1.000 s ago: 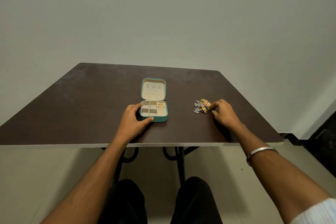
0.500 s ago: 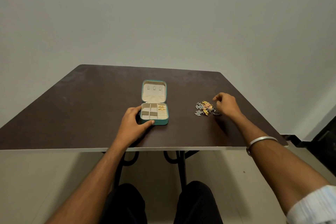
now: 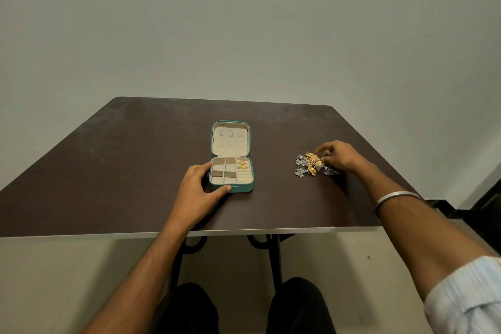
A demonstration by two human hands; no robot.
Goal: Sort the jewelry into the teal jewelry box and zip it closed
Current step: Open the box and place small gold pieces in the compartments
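the teal jewelry box (image 3: 231, 183) lies open near the middle of the dark table (image 3: 108, 171), a little toward the near edge, its lid (image 3: 230, 138) folded back flat away from the person so every cream-lined compartment faces up and can be reached from above. two gold rings (image 3: 242, 164) already sit in the ring-roll section on the box's right side; the square compartments on its left look empty, so the sorting seems only begun and the zip is a long way off.

the left hand (image 3: 199, 190) holds the box at its near-left corner, fingers along the left wall and the thumb pressed against the front wall. that hold most likely serves to keep the light box from sliding or tipping while pieces are dropped in.

the loose jewelry pile (image 3: 311, 165), a tangle of silver and gold pieces, lies well apart to the right of the box, within easy reach of the right hand (image 3: 339, 156). that hand rests at the pile's far-right edge with curled fingers dipping into it, apparently picking out one piece; whether they have actually closed on anything i cannot tell, since the tips are lost among the metal. a metal bangle (image 3: 393, 196) sits on that wrist, and a pale sleeve (image 3: 466, 298) is pushed up the forearm.
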